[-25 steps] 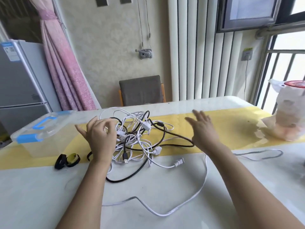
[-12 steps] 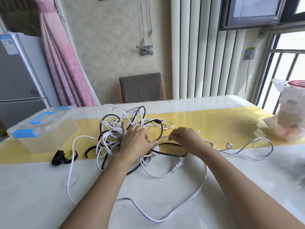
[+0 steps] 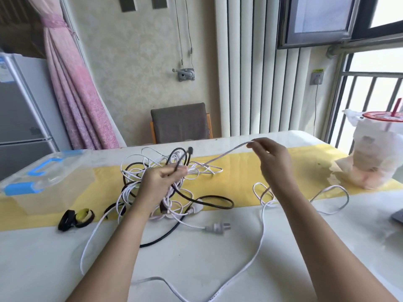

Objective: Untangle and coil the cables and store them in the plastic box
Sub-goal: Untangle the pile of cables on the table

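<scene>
Your left hand (image 3: 161, 182) is gripping a black cable (image 3: 182, 159) just below its upturned connector, fingers curled round it, with a few white strands seemingly caught in the same grip. Your right hand (image 3: 272, 158) is pinching a flat white cable (image 3: 226, 152) between thumb and fingertips, holding it raised and taut out of the heap of cables (image 3: 135, 182). The heap is lying on the yellow runner (image 3: 239, 182) in the middle of the surface (image 3: 327, 247). The plastic box (image 3: 50, 184) is sitting to its left, lid on.

Here is what I judge could be going wrong. If you are pulling that taut line while loops are crossing over it, you are likely tightening a knot, not freeing it, and dragging the whole heap along. The white plug (image 3: 216, 226) lying just in front of the heap could be snagging on a loop. The slack of the white cable is trailing toward the near edge and its weight may be carrying it off. Its far loop is lying near the bagged cup (image 3: 375, 153), and a hard tug could be tipping it.

Counting: two hands, both holding cable; one box; one bagged cup; two strap rolls (image 3: 76, 216) in front of the box; one pronged plug showing. At least two black runs and several white ones are showing, but I cannot tell how many separate cables they make.
</scene>
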